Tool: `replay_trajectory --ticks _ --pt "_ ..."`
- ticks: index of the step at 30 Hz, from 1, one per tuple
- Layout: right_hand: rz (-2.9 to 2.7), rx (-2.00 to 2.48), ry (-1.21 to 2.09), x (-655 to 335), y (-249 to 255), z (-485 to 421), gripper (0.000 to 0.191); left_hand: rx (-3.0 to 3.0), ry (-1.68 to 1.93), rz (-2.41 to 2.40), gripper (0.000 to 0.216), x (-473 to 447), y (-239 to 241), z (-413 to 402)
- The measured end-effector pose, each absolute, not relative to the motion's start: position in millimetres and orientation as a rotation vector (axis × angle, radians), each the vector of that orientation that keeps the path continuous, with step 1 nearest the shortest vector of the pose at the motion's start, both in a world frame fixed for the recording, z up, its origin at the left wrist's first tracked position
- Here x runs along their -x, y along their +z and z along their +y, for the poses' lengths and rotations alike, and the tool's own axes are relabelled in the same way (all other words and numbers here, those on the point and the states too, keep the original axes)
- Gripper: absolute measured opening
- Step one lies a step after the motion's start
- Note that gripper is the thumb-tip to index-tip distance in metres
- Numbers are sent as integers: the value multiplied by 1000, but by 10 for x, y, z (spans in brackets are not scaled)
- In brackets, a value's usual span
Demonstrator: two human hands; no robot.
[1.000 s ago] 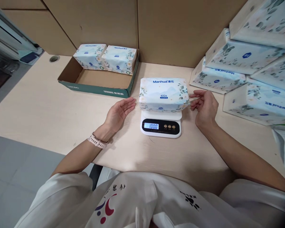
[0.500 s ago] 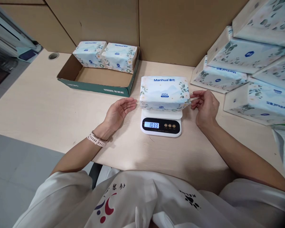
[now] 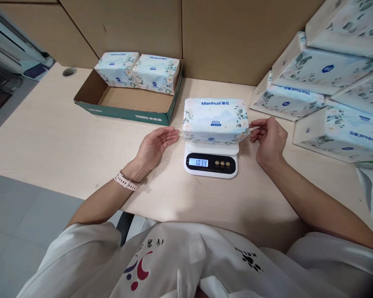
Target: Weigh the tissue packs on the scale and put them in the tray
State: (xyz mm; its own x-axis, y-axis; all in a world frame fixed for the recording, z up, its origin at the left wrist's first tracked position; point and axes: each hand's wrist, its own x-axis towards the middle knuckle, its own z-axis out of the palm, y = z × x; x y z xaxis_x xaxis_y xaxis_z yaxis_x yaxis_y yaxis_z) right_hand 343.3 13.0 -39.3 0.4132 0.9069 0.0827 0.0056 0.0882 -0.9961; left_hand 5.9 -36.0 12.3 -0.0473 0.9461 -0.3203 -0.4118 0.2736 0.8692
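Tissue pack [image 3: 216,118]: rests on the scale [image 3: 210,175], overhanging its platform [image 3: 213,150]; a nudge could tip it.
Left hand [image 3: 157,145]: grip spread, empty, just beside the pack.
Right hand [image 3: 270,140]: grip loosely parted, contact unclear; a brushing fingertip could skew the display [image 3: 198,162].

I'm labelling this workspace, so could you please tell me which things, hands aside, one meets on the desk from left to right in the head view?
Hole → tray → scale bearing a pack → stacked packs.
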Motion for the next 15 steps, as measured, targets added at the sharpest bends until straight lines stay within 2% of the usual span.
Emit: replay_trajectory --ticks 5,15 --pt "-907 1312 835 -3406 -371 126 75 -624 1228 1104 20 -55 117 -357" --pt "-962 1319 787 -3399 -389 126 75 -627 1235 1093 18 -47 113 -353"
